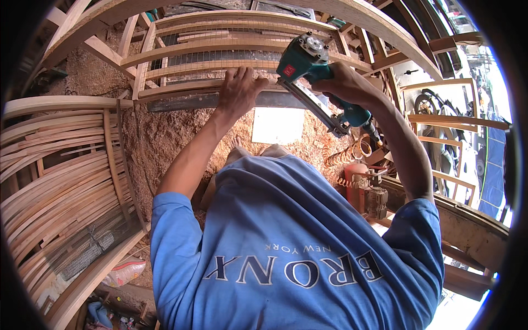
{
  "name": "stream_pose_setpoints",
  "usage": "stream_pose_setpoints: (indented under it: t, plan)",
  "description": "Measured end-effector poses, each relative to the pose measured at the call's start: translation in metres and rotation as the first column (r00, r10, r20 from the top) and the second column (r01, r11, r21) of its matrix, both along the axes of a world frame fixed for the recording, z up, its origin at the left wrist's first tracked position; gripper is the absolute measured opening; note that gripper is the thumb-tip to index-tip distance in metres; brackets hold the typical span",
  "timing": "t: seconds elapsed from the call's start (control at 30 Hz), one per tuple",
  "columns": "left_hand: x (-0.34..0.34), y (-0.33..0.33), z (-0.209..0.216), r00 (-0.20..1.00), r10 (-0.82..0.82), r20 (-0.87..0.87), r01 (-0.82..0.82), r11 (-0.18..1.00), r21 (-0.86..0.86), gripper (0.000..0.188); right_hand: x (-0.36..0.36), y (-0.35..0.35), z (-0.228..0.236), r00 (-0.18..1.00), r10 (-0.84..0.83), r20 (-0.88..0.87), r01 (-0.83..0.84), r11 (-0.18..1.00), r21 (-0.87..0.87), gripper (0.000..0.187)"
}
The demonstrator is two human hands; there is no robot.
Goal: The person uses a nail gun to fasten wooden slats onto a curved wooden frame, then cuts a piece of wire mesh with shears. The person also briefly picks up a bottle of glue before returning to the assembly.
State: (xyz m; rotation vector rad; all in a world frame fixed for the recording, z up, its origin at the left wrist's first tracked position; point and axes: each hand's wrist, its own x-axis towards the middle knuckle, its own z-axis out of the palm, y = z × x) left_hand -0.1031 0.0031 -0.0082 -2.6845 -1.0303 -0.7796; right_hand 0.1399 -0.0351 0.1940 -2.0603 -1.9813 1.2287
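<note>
My right hand [345, 83] is wrapped round the handle of a teal pneumatic nail gun [305, 58]. The gun's head points up and away, and its long magazine [313, 104] slants down to the right. An air hose fitting [375, 135] joins the end of its handle. To the left of the gun, my left hand [242, 91] grips the near rail of a slatted wooden frame [184, 86], fingers bent over the wood. Wire mesh [201, 58] shows between the frame's rails. The gun's nose is close to the near rail; whether they touch, I cannot tell.
Long thin wooden strips [66, 181] are stacked at the left. Sawdust and shavings [165, 143] cover the floor, with a white sheet [278, 125] on it. A coiled yellow air hose [344, 157] and a red tank-like machine [357, 184] stand at the right, near a parked motorcycle [426, 104].
</note>
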Motion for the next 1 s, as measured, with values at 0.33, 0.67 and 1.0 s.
stream_pose_setpoints:
  t: [0.33, 0.67, 1.0]
  plan:
    - [0.0, 0.002, 0.001, 1.0, -0.019, 0.023, 0.019, 1.0, 0.018, 0.034, 0.001, 0.01, 0.0, 1.0, 0.015, 0.009, -0.015, 0.999, 0.037, 0.026]
    - [-0.001, 0.002, 0.0, 1.0, -0.013, -0.019, 0.013, 1.0, -0.013, 0.039, -0.001, 0.015, 0.003, 0.998, 0.044, 0.037, -0.045, 0.998, 0.037, 0.027]
    - [-0.001, 0.001, -0.001, 1.0, -0.015, -0.025, 0.014, 1.0, -0.012, 0.025, 0.0, 0.016, 0.006, 0.994, 0.08, 0.076, -0.082, 0.996, 0.024, 0.027]
